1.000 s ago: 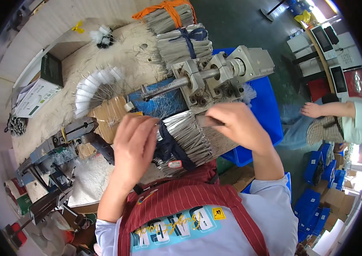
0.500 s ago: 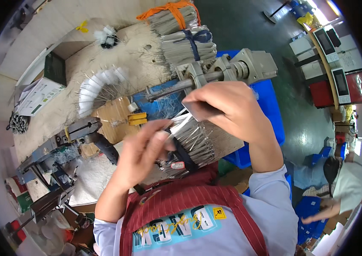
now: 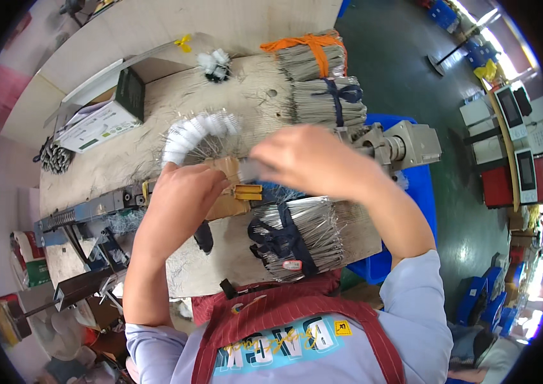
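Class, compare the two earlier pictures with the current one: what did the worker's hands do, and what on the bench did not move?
The right hand swung left from the grey machine toward the middle of the bench, blurred with motion. The left hand moved up off the dark-tied wire bundle to the brown cardboard piece. What either hand holds cannot be made out. The wire bundles, the fan of white-tipped pieces and the machine stayed put.

right hand (image 3: 303,160) swept leftward, left hand (image 3: 185,192) raised to cardboard (image 3: 228,171)
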A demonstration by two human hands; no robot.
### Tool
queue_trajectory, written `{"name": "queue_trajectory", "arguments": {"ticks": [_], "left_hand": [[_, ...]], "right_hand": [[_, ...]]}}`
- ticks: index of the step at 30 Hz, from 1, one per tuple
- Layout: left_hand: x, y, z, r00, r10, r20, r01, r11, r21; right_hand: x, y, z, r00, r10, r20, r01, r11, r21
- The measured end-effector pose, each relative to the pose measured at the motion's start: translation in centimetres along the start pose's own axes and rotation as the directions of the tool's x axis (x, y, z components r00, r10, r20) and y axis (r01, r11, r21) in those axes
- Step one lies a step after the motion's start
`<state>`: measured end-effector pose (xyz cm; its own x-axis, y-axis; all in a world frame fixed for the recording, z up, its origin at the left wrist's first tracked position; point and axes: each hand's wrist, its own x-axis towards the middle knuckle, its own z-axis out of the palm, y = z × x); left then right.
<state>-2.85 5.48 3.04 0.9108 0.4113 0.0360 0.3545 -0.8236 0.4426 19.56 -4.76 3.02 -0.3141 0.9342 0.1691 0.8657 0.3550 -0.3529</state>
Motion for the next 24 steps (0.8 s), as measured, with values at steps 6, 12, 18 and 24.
{"name": "queue_trajectory", "arguments": {"ticks": [6,12,18,24], "left_hand": [[-5.1,-0.1,1.1,0.853,-0.259,-0.453,0.173,0.960,-0.222],[-10.1,-3.2,9.3,0.659,-0.551,-0.512,0.231,0.796,-0.559],[-8.2,-1.0,13.0,0.766,-0.641,-0.044,0.187,0.288,-0.939],[-7.7,-0.5,12.5,0.820,-0.572,0.018,0.088,0.095,-0.992]], "right_hand": [[3.3,-1.3,4.4,0.995,-0.084,-0.053,0.091,0.984,0.153],[6.7,-0.9,4.4,0.973,-0.012,0.232,-0.087,0.908,0.409],[5.6,-1.7,6.6,0.997,-0.080,0.012,0.078,0.991,0.107],[5.0,-2.4,6.8,1.000,-0.024,-0.016,0.026,0.990,0.137]]}}
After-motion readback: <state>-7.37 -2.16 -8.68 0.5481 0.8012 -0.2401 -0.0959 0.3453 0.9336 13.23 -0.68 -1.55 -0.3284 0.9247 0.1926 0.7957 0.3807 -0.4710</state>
